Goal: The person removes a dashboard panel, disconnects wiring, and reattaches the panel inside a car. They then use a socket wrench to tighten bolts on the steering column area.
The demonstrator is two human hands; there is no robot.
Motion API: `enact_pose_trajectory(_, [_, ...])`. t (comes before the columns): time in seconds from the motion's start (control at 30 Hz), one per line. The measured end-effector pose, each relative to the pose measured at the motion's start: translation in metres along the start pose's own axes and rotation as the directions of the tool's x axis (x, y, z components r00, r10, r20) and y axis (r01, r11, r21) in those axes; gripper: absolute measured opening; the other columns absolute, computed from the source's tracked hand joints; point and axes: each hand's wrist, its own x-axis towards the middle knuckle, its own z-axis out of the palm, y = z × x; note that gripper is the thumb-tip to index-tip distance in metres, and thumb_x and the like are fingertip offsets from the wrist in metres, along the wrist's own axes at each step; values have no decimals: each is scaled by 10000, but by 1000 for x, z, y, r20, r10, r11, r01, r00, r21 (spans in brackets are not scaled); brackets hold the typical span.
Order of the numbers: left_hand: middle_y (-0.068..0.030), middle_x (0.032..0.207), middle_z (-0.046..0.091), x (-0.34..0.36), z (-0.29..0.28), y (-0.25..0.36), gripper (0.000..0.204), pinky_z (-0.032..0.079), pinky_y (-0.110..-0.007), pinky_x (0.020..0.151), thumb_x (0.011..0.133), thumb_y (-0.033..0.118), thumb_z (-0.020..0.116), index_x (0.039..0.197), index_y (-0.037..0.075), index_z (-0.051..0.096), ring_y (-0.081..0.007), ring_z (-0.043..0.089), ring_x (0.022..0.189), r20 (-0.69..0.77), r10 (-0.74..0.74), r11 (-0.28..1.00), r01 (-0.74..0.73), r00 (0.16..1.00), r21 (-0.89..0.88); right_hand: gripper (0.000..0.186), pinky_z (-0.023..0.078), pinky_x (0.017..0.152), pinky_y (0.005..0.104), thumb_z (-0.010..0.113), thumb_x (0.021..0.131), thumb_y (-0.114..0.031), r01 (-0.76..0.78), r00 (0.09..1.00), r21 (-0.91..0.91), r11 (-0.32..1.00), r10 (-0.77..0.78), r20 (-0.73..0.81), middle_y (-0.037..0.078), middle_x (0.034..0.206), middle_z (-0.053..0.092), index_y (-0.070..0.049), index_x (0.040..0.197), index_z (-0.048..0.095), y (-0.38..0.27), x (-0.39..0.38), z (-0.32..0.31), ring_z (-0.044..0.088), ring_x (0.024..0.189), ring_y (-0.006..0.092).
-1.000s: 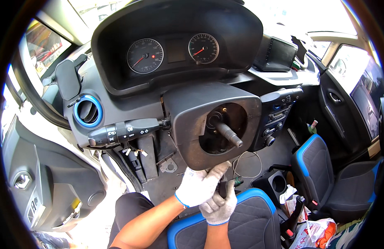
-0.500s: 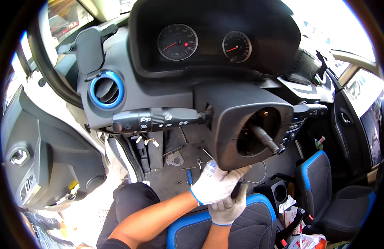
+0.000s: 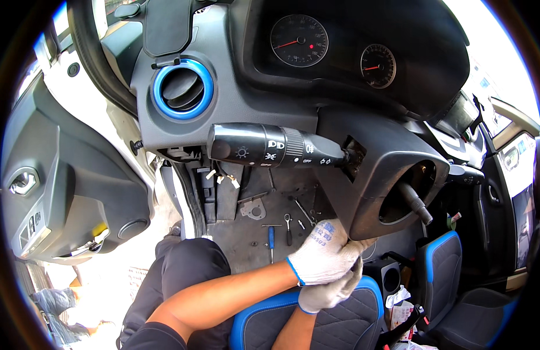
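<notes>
Both my hands wear white knit gloves with blue cuffs and are close together under the black steering column cover [image 3: 363, 198]. My left hand [image 3: 321, 254] is closed at the cover's lower edge, its thumb side turned right and its fingertips hidden. Just below it, partly covered by it, my right hand [image 3: 330, 293] is closed with fingers curled. What either holds is hidden from view. A bare steering shaft [image 3: 414, 203] sticks out of the round opening in the cover. From the cover's left side extends a black stalk switch [image 3: 275, 146].
On the floor left of my hands lie a blue-handled screwdriver [image 3: 271, 238], a ratchet [image 3: 288, 224], a wrench [image 3: 305, 212] and a metal bracket [image 3: 254, 209]. Loose white connectors [image 3: 226, 178] hang under the dashboard. The seat [image 3: 340, 326] is below my forearms; an open door [image 3: 65, 192] stands left.
The view has shifted, so the dashboard and column appear closer and further right. My hands stay together under the cover; the right has moved up closer against the left.
</notes>
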Motion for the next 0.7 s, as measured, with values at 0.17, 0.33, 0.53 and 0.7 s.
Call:
enact_pose_trajectory(0.17, [-265, 933, 739, 0, -6, -2, 326, 569, -458, 757, 1091, 293, 679, 1219, -3, 726, -437, 633, 772, 36, -77, 997, 76, 996, 24, 555, 571, 917, 431, 508, 1197, -388, -155, 988, 197, 968, 147, 56, 240, 1253, 686, 119, 1400, 611, -1, -1, -2, 694, 1085, 331])
enact_pose_trajectory(0.33, [-259, 922, 735, 0, -10, -1, 328, 560, -440, 731, 1084, 292, 681, 1194, -15, 720, -382, 626, 751, 58, -145, 988, 142, 988, 62, 505, 513, 808, 373, 509, 1201, -346, -375, 890, 232, 898, 278, 361, 182, 1101, 665, 103, 1415, 598, -3, 12, -24, 621, 937, 252])
enact_pose_trajectory(0.53, [-96, 941, 773, -5, -9, -18, 222, 578, -353, 785, 1081, 152, 632, 1215, 19, 749, -217, 687, 791, -153, -485, 771, 338, 861, -540, 448, 444, 677, 304, 511, 1207, -296, 37, 999, 141, 989, -37, -3, 112, 918, 639, 84, 1433, 582, 8, 14, -13, 534, 759, 157])
enact_pose_trajectory(0.7, [-34, 837, 656, -1, -29, -71, 157, 565, -301, 713, 1003, 45, 563, 925, 37, 699, -163, 661, 802, -100, -844, 418, 530, 526, -738, 503, 290, 595, 275, 567, 1189, -455, -195, 975, 570, 798, 94, 201, -16, 726, 374, 42, 1241, 619, -16, 19, -5, 378, 649, 100])
